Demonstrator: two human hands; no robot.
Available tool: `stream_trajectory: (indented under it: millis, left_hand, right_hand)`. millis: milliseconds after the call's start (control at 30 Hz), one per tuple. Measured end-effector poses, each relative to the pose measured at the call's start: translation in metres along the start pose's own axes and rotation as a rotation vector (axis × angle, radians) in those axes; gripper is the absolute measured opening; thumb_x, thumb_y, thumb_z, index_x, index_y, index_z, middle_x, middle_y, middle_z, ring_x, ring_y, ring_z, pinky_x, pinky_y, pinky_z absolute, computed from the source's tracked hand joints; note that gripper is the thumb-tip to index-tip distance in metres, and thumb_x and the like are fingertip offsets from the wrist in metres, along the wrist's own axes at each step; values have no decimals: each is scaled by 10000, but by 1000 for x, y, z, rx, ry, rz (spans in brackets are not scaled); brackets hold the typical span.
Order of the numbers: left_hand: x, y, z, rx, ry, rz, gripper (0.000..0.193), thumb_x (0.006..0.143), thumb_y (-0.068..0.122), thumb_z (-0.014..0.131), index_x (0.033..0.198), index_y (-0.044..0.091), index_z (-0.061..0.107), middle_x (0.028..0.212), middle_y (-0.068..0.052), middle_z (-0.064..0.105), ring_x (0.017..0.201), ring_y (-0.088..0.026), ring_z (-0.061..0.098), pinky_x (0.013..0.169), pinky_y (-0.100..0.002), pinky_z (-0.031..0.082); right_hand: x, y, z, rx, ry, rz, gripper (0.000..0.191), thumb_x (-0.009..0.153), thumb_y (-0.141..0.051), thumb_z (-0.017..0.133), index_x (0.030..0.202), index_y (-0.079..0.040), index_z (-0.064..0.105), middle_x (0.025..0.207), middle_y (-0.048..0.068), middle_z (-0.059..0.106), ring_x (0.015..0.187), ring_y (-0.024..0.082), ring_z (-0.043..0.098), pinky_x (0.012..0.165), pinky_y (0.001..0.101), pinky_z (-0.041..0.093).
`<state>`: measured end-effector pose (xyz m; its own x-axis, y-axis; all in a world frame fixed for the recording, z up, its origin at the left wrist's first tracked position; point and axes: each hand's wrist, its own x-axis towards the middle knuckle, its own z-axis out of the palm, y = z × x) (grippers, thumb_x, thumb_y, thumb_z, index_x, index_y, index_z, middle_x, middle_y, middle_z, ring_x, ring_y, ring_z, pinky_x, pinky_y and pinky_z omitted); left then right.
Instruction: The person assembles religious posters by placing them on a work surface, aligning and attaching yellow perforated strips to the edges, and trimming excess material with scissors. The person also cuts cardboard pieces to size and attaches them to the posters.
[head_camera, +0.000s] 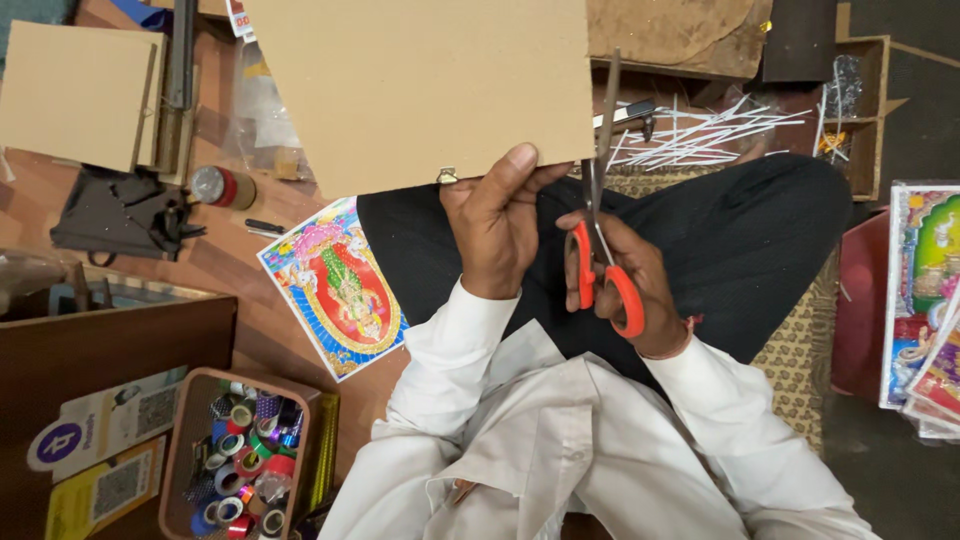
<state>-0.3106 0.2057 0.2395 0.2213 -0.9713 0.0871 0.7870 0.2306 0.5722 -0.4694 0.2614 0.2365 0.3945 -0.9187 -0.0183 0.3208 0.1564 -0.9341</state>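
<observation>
A large brown cardboard sheet (420, 80) is held up over my lap. My left hand (495, 225) pinches its lower edge, thumb on top, beside a small metal hanger clip (447, 176). My right hand (625, 280) grips orange-handled scissors (600, 260), fingers through the loops. The blades point up along the sheet's right edge, and the sheet sits between them. I sit cross-legged in black trousers and a white shirt.
A colourful printed picture (335, 285) lies on the floor by my left knee. A box of tape rolls (245, 460) stands at lower left. White paper strips (710, 130) lie beyond my knee. More prints (925, 300) are stacked at right. Brown boards (80, 95) rest at upper left.
</observation>
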Motion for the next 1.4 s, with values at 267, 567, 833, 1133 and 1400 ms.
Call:
stream_trajectory:
  millis: [267, 567, 833, 1133, 1400]
  left_hand:
    - [0, -3, -3, -16, 27, -40, 181, 1000, -47, 633, 1175, -90, 651, 1091, -203, 723, 980, -301, 750, 870, -449, 651]
    - [1, -5, -11, -12, 17, -76, 181, 997, -45, 625, 1172, -85, 652, 1080, -196, 725, 971, -297, 749, 877, -444, 650]
    - [-20, -10, -14, -23, -25, -168, 178, 980, -38, 635, 1148, -89, 663, 1071, -204, 729, 957, -308, 754, 860, -438, 647]
    - [-24, -17, -23, -11, -30, -189, 171, 979, -43, 642, 1141, -96, 656, 1061, -210, 728, 939, -317, 754, 856, -453, 649]
    - [-12, -13, -32, -58, 5, -217, 215, 974, -49, 605, 1179, -106, 632, 1055, -215, 727, 940, -312, 755, 850, -451, 652]
  right_hand:
    - [-4, 9, -3, 22, 56, -43, 726, 815, -171, 859, 1428, 52, 541, 862, 35, 581, 731, 81, 585, 616, 207, 507]
    - [-8, 16, 2, -71, 138, 42, 677, 803, -135, 864, 1376, 50, 554, 770, 26, 611, 624, 67, 602, 548, 208, 510]
    - [14, 17, -10, -87, 85, -232, 860, 813, -392, 898, 1455, 37, 520, 908, -3, 600, 791, 56, 571, 680, 196, 453]
    - [13, 21, 0, -134, 288, -76, 652, 786, -110, 886, 1346, 68, 604, 711, -2, 631, 539, 33, 541, 468, 201, 447]
    - [4, 25, -9, -19, 108, -97, 714, 798, -345, 899, 1310, 12, 553, 789, 3, 621, 670, 80, 623, 602, 218, 517]
